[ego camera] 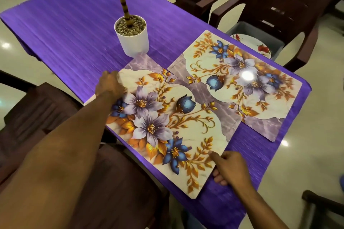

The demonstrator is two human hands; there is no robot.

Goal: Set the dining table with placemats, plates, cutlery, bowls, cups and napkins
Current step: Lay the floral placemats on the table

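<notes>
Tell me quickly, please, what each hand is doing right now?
Left hand: rests on the near placemat at its far left edge; grip cannot be told.
Right hand: pinches that placemat's near right corner.

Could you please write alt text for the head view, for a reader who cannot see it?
Both hands, left hand and right hand, hold the near floral placemat by opposite edges on a purple table, beside a second placemat and a white potted plant.
</notes>
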